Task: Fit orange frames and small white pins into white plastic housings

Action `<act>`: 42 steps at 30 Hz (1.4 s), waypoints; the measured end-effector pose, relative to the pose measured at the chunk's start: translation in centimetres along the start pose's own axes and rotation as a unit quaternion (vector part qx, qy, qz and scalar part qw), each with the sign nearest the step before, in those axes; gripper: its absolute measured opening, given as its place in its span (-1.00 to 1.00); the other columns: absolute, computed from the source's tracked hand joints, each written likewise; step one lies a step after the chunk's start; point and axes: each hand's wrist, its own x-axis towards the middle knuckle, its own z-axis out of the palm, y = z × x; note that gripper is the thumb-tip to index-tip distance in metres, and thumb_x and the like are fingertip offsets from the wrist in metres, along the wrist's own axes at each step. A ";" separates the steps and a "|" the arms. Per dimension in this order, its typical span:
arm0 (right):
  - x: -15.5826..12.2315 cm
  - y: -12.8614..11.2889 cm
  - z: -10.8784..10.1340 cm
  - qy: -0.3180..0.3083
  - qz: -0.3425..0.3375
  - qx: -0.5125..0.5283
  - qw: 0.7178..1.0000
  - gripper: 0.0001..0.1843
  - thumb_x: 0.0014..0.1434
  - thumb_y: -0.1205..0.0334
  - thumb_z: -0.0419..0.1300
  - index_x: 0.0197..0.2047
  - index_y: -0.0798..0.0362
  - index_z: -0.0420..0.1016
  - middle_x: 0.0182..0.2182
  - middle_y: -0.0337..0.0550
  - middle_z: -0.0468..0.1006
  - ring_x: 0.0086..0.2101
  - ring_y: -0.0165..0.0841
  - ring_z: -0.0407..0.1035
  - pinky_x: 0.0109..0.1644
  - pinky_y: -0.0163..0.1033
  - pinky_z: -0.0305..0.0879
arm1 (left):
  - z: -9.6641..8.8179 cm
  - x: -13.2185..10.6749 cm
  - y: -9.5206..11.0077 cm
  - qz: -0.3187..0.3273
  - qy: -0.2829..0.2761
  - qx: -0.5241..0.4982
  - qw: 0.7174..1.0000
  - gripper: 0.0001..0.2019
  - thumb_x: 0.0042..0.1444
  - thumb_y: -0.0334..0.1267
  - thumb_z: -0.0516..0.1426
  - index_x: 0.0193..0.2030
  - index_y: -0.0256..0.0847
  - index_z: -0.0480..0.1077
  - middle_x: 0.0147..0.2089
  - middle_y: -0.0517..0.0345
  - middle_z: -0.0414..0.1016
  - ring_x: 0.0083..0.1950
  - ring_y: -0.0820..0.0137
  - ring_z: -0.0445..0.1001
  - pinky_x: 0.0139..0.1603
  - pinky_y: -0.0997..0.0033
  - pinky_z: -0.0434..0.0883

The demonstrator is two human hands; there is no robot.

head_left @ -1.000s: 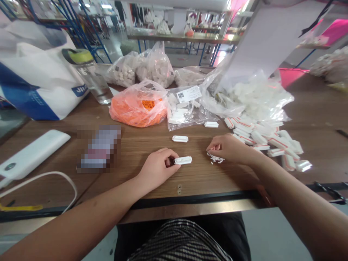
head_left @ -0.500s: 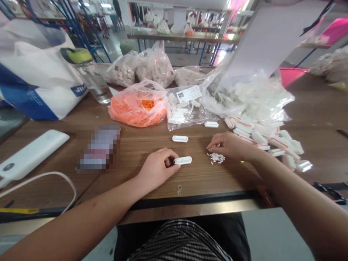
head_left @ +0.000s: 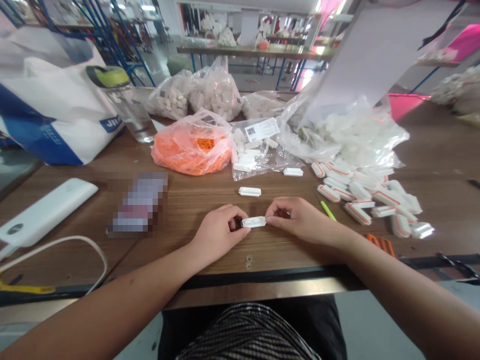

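Observation:
My left hand (head_left: 217,232) rests on the wooden table (head_left: 277,250) and pinches the left end of a small white plastic bar (head_left: 253,222). My right hand (head_left: 300,220) is closed in a pinch at the bar's right end, fingertips touching it; whether something tiny sits between those fingers is hidden. A second white bar (head_left: 249,191) lies just beyond, and a third (head_left: 293,172) lies farther right.
A pile of white bars with orange strips (head_left: 360,197) spreads to the right, with a green stick (head_left: 328,210) and orange pieces (head_left: 380,243) nearby. Behind are an orange-filled bag (head_left: 191,147), clear bags of white parts (head_left: 258,145), a bottle (head_left: 127,105), a white power bank (head_left: 41,212) and cable.
My right hand has moved left from the small heap of white bits to the right end of the bar. It now covers that heap. My left hand has stayed put.

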 end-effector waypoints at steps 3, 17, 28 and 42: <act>0.4 -0.2 1.2 0.005 -0.013 0.006 1.000 -0.85 0.17 0.21 0.15 -0.38 0.06 0.47 -0.47 -0.25 0.48 -0.47 -0.44 0.29 -0.38 -0.29 0.21 | 0.0 0.1 0.0 0.003 0.000 -0.001 1.000 -0.92 0.01 -0.31 0.24 -0.30 -0.15 0.47 -0.48 0.30 0.30 -0.46 0.47 0.31 -0.39 0.45 0.25; 0.1 -0.2 1.5 0.059 -0.133 -0.144 0.979 -0.87 0.19 0.31 0.12 -0.38 0.08 0.45 -0.48 -0.23 0.48 -0.44 -0.42 0.32 -0.16 -0.16 0.15 | 0.0 0.2 -0.1 0.007 0.001 -0.002 1.000 -0.92 0.02 -0.31 0.24 -0.31 -0.15 0.47 -0.48 0.30 0.31 -0.47 0.47 0.31 -0.38 0.44 0.25; -0.7 -0.7 1.2 0.071 -0.200 -0.243 0.947 -0.76 0.19 0.24 0.09 -0.38 -0.01 0.59 -0.49 -0.18 0.55 -0.40 -0.33 0.34 -0.14 -0.09 0.12 | -0.1 0.0 0.0 0.004 0.000 -0.007 1.000 -0.92 0.03 -0.29 0.22 -0.29 -0.15 0.47 -0.47 0.29 0.32 -0.45 0.46 0.31 -0.38 0.44 0.26; 0.2 4.1 -4.3 -0.016 -0.009 -0.169 0.985 -0.81 0.10 0.18 0.18 -0.40 -0.01 0.63 -0.40 -0.18 0.59 -0.38 -0.34 0.43 -0.27 -0.21 0.28 | -0.1 0.1 0.2 -0.004 -0.003 -0.009 1.000 -0.91 0.01 -0.34 0.23 -0.30 -0.15 0.47 -0.46 0.30 0.34 -0.46 0.48 0.32 -0.38 0.45 0.27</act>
